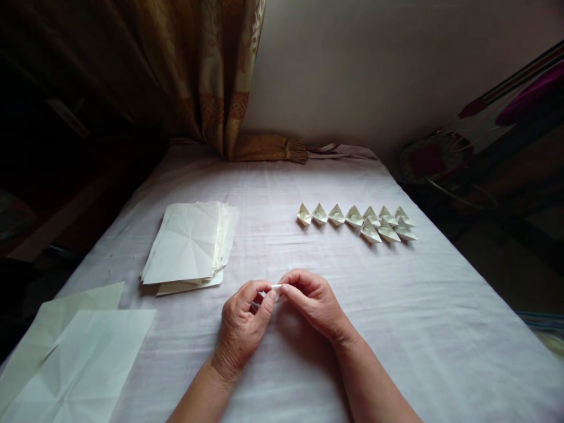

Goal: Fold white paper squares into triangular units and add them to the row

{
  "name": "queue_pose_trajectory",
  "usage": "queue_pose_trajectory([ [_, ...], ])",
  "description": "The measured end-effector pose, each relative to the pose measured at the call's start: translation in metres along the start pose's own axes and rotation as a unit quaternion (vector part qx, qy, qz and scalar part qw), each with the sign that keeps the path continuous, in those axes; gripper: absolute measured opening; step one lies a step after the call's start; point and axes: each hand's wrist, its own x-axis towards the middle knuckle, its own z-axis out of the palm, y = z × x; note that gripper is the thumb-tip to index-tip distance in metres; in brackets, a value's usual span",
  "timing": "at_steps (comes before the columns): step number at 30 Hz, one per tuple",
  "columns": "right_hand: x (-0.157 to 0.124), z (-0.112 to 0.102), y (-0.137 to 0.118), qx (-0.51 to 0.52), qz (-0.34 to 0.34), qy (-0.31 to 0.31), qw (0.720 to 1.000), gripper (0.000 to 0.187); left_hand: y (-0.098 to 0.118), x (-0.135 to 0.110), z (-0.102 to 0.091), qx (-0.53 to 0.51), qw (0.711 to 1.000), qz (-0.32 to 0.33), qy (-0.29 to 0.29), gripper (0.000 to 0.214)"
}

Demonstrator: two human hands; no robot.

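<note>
Between both hands, just above the cloth near the front middle, is a small folded piece of white paper [276, 287]. My left hand [245, 320] pinches its left end between thumb and fingers. At the other end, the thumb and fingers of my right hand [315, 302] are closed on it too. Most of the folded paper is hidden by the fingertips. Several small folded paper boats [353, 217] stand in two rows to the right, beyond my right hand. A stack of creased paper sheets [185, 244] lies to the left, beyond my left hand.
Two larger creased sheets [83, 358] overlap at the front left. A pale cloth [273, 188] covers the table or bed beneath everything. A gold-brown curtain [215, 76] hangs at the back against a grey wall [352, 70]. Dark clutter [436, 155] stands off the right edge.
</note>
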Motion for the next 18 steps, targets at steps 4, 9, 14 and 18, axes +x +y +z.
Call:
queue_pose_trajectory([
  [4,0.000,0.002,-0.002,-0.026,-0.036,0.004,0.999,0.017,0.001,0.001,-0.001,0.000,1.000,0.012,0.008,0.018],
  [9,0.000,0.002,-0.009,-0.043,-0.068,-0.007,0.997,0.014,-0.002,-0.001,-0.002,0.003,0.999,0.045,0.010,0.015],
  [14,-0.001,0.008,-0.009,-0.086,-0.071,0.002,0.994,0.011,-0.001,-0.004,-0.003,0.035,0.996,0.085,0.008,0.017],
  [18,-0.003,0.013,-0.010,-0.147,-0.107,0.036,0.983,0.012,0.000,-0.005,-0.004,0.068,0.987,0.142,0.017,0.012],
])
